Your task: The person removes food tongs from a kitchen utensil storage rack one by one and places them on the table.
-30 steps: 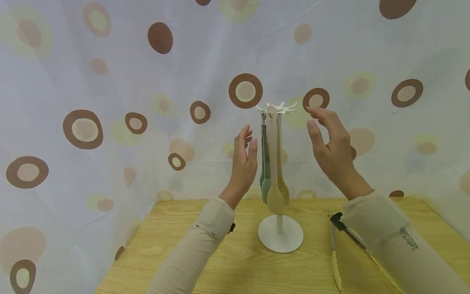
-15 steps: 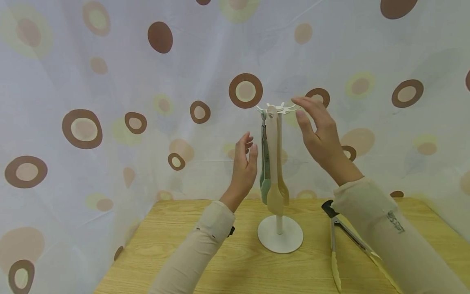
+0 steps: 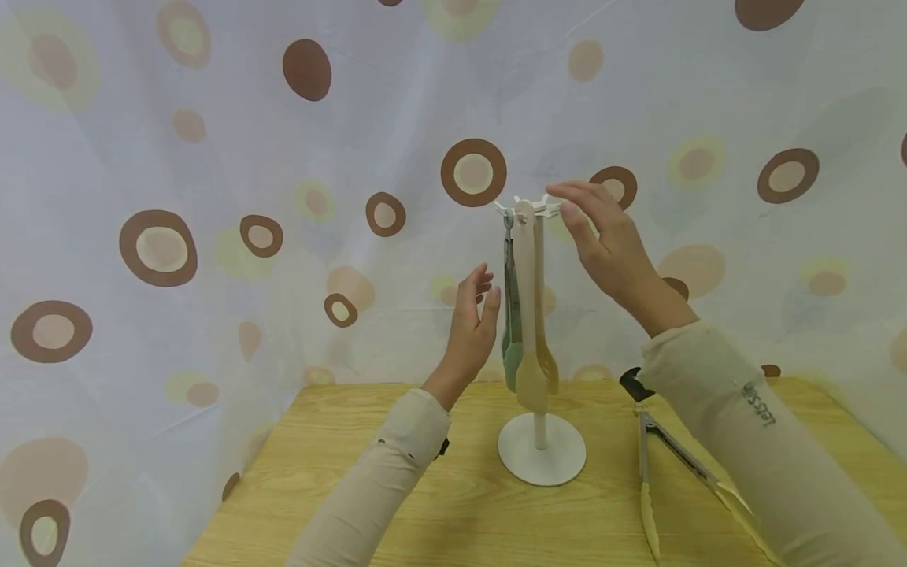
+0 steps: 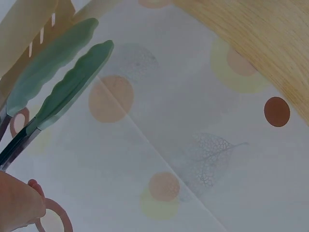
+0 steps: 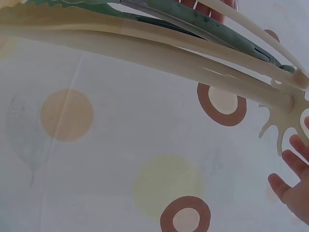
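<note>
A white utensil stand [image 3: 542, 453] stands upright on the table, its hooks [image 5: 275, 121] spreading at the top. From it hang a cream spatula [image 3: 531, 382], green-tipped tongs [image 4: 58, 72] and a tan slotted utensil [image 3: 549, 366] behind. My right hand [image 3: 609, 244] is raised beside the hooks, fingers extended and fingertips right at the hook ends on the right side; it holds nothing. To the left of the hanging tongs, my left hand [image 3: 469, 327] is held upright, fingers loosely bent and apart from the utensils. Its fingers [image 5: 205, 9] also show behind the tongs in the right wrist view.
Spread tongs with yellow tips [image 3: 648, 520] and a black end [image 3: 635, 384] lie on the wooden table [image 3: 340, 465] at right, partly covered by the right sleeve [image 3: 737, 417]. A patterned curtain [image 3: 397, 94] hangs close behind the table.
My right hand has moved left, from beside the stand to its hooks. My left hand has sunk slightly. The sleeve now uncovers more of the tongs on the table.
</note>
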Demonstrator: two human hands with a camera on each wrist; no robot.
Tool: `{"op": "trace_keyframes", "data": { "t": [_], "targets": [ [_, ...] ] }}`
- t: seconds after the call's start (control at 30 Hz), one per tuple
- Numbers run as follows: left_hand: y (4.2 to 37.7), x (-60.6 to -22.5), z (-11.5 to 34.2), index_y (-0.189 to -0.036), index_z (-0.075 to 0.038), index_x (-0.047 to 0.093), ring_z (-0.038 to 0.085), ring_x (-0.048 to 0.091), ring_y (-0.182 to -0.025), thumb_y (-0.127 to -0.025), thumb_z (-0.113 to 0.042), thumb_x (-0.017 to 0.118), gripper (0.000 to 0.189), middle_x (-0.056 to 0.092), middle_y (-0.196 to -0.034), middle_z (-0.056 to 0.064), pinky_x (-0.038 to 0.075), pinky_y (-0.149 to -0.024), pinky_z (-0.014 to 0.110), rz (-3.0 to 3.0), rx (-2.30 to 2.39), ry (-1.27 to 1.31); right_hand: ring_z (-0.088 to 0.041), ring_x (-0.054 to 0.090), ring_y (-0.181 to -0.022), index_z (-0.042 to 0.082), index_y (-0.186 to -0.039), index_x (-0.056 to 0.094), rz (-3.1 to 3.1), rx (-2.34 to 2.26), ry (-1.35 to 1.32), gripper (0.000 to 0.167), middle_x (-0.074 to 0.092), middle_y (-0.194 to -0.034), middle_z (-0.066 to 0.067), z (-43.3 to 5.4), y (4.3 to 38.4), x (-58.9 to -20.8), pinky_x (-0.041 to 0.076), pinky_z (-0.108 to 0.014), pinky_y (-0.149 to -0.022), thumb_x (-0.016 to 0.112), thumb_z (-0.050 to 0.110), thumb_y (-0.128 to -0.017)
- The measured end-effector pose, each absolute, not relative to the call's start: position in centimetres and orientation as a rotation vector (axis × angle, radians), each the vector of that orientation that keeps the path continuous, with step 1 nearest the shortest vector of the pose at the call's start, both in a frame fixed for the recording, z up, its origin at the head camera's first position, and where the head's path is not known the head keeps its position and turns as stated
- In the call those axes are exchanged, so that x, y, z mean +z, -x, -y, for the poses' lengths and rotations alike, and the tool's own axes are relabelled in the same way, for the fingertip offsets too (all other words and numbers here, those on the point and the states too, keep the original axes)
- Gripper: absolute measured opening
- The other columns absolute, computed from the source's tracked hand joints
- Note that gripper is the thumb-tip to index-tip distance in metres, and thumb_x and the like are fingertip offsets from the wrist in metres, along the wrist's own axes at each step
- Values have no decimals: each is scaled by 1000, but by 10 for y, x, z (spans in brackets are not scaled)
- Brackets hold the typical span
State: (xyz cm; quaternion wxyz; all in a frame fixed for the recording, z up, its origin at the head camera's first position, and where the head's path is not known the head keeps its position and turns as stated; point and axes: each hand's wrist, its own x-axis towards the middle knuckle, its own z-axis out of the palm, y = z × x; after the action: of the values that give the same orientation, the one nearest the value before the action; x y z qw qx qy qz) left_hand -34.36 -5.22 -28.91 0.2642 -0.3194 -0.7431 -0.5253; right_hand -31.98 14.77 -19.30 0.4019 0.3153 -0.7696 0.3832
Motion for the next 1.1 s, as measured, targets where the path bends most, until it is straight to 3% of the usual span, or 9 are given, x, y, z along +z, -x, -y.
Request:
{"op": "trace_keyframes", "data": {
  "t": [0.27,0.57,0.87,1.1],
  "targets": [
    [345,-295,51,-145,3,28,37,39,-128,-104,-19,40,48,41,-137,22,32,-106,48,2017,-1416,899,-28,38,-133,11,-133,57,2062,939,-768,39,49,-140,-10,-147,321,-189,29,-54,-107,43,32,-103],
    [346,-302,51,-145,6,27,41,39,-127,-101,-6,43,48,39,-136,29,30,-105,54,2007,-1440,952,-30,45,-126,7,-126,62,2069,910,-765,37,56,-130,-11,-147,322,-186,33,-52,-105,44,30,-102],
    [343,-302,53,-144,4,29,38,43,-124,-103,-17,43,48,43,-133,28,33,-106,46,2065,-1404,946,-32,49,-120,8,-127,62,2138,863,-763,40,57,-124,-12,-151,320,-181,36,-54,-100,41,32,-103],
    [343,-301,53,-142,6,32,32,45,-123,-100,-14,51,50,47,-129,25,35,-105,43,2087,-1357,939,-33,48,-120,7,-124,63,2163,867,-745,40,58,-124,-12,-151,319,-178,35,-54,-100,41,34,-103]
  ]
}}
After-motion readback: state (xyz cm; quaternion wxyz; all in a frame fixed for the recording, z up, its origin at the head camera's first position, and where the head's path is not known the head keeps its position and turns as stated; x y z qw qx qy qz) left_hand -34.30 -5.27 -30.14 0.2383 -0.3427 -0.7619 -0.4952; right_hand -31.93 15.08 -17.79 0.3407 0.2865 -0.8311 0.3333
